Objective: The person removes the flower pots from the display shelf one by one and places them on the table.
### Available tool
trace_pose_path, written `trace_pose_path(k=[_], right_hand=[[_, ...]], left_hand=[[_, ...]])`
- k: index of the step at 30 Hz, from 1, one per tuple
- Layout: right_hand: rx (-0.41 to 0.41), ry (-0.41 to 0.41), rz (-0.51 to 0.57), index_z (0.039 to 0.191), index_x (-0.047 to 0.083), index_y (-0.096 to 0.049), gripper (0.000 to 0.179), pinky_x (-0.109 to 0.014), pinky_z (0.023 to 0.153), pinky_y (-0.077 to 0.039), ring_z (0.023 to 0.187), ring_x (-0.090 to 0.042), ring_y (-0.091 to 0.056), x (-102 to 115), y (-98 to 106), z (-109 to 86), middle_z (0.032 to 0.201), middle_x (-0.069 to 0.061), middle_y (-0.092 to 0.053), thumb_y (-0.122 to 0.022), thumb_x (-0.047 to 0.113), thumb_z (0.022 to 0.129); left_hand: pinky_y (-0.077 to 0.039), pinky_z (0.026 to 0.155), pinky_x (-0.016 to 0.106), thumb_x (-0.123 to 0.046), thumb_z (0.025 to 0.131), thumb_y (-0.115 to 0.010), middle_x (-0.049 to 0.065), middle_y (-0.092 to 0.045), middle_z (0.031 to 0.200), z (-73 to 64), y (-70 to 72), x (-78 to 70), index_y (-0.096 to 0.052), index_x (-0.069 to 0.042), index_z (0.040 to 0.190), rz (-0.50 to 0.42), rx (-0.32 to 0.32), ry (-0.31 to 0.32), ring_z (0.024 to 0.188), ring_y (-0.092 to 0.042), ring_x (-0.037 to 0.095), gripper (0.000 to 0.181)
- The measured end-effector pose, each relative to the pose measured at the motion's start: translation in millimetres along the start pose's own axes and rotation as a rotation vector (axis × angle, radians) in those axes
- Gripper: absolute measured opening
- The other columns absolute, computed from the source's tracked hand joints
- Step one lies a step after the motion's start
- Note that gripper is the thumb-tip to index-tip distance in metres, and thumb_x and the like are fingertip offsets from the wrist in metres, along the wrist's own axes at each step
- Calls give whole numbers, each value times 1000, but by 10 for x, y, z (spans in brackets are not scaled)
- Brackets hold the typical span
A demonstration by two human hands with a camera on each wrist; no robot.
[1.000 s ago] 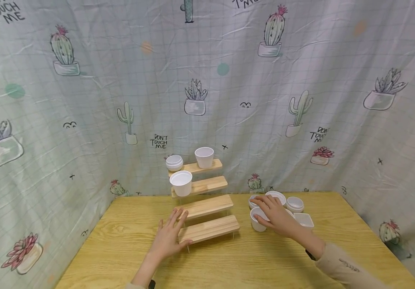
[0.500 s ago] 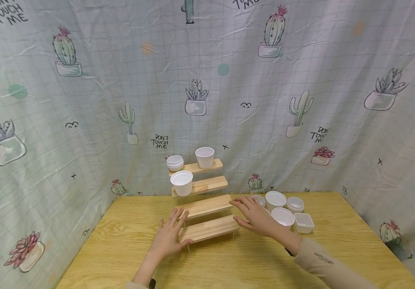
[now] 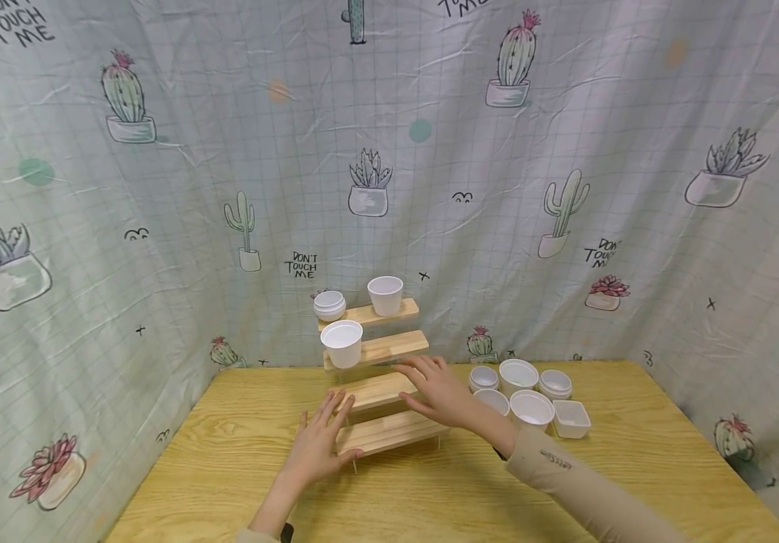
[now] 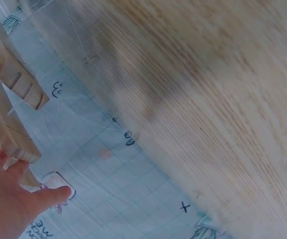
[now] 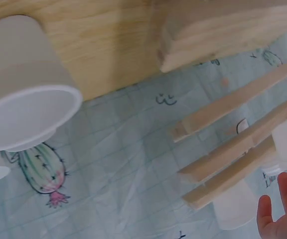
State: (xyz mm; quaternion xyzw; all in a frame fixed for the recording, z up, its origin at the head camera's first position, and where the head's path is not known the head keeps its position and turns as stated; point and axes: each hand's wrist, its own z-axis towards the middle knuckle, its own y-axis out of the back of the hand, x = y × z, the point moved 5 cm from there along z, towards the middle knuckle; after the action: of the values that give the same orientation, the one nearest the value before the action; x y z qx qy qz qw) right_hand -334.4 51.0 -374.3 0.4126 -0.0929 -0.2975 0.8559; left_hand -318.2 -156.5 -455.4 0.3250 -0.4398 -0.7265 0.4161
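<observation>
Held the right hand over the third board from the top, at about 3 o'clock on the wooden step rack, with back uppermost and fingers spaced, slightly bent, empty. Could not tell touching from hovering there. Laid the left hand at 7 o'clock, spread wide beside the rack's left edge, apparently in light contact, gripping nothing. Angled the right forearm, in its pale sleeve, from 4 o'clock; the left forearm from 7.

Judged the main hazard to be a shove from either hand: on such thin supports, likely enough to skew or rock the rack. Feared most for the wide cup at 10 o'clock, set near the left end of the second board, and for the small rounded pot at 11, close to the left end of the top board; both liable to topple off. Rated the tall cup at 12 o'clock a little safer, with some wood on either side. Saw further risk at 3 o'clock, among five round pots and a square tub crowded together on the table: with a careless backward swing of the right sleeve, easy to clip the nearest rims
</observation>
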Motion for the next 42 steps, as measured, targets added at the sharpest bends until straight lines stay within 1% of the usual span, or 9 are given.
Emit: trace_pose_path(k=[4, 9, 14, 18, 24, 28, 32, 38, 42], right_hand=[[9, -12, 23, 124, 9, -49, 44, -42, 86, -41, 111, -22, -49, 38, -29, 144, 124, -8, -52, -59, 26, 84], [28, -25, 10, 127, 11, -46, 45, -42, 86, -42, 116, -19, -45, 86, -60, 307, 129, -5, -48, -55, 29, 87], [-17, -7, -16, 127, 10, -47, 48, -42, 83, -43, 115, -20, -47, 135, -64, 488, 128, -5, -49, -58, 28, 84], [-19, -28, -17, 127, 12, -47, 46, -38, 84, -42, 117, -19, -47, 140, -85, 619, 128, -5, -50, -57, 29, 85], [49, -68, -44, 130, 16, -45, 47, -39, 85, -40, 120, -22, -44, 107, -177, 755, 134, -5, -46, -54, 32, 87], [116, -82, -85, 132, 20, -42, 47, -41, 89, -39, 125, -21, -39, 78, -269, 811, 139, -4, -40, -52, 33, 87], [161, -99, -107, 134, 23, -39, 48, -44, 93, -38, 129, -21, -34, 47, -336, 863, 142, -2, -36, -49, 37, 89], [238, -144, -68, 138, 28, -32, 50, -53, 100, -32, 134, -24, -27, 29, -389, 944, 146, -2, -29, -44, 42, 91], [247, -157, -48, 138, 29, -32, 49, -56, 100, -30, 134, -26, -27, 44, -391, 1002, 146, -4, -30, -43, 42, 91]], left_hand=[[-28, 94, 68, -56, 70, -65, 6, -29, 146, 0, 0, -4, -27, -21, 141, 5, 5, 1, 135, -24, 27, 88], [-28, 94, 68, -55, 70, -65, 5, -29, 146, 2, 4, -5, -27, -21, 141, 2, 12, 7, 136, -24, 27, 88], [-29, 94, 68, -55, 70, -65, 5, -29, 146, 4, 9, -2, -27, -21, 141, -1, 18, 6, 136, -24, 27, 87], [-30, 93, 68, -56, 70, -64, 5, -29, 146, 7, 11, -3, -28, -19, 141, 12, 4, -9, 135, -25, 27, 88], [-30, 92, 68, -57, 70, -63, 6, -29, 146, -2, 6, 0, -28, -18, 141, 5, -4, -20, 135, -26, 28, 88], [-30, 92, 69, -56, 70, -63, 6, -29, 146, -1, 7, 0, -28, -18, 141, -2, -7, -23, 135, -25, 28, 88], [-30, 92, 69, -56, 70, -64, 7, -29, 146, 4, 18, -3, -28, -17, 141, -6, -13, -22, 134, -26, 29, 88], [-30, 91, 69, -55, 70, -65, 6, -29, 146, 6, 34, -14, -29, -18, 141, -13, -6, -19, 134, -26, 31, 88], [-29, 91, 70, -54, 70, -65, 6, -29, 146, 10, 35, -27, -29, -18, 141, -15, -4, -18, 134, -26, 31, 87]])
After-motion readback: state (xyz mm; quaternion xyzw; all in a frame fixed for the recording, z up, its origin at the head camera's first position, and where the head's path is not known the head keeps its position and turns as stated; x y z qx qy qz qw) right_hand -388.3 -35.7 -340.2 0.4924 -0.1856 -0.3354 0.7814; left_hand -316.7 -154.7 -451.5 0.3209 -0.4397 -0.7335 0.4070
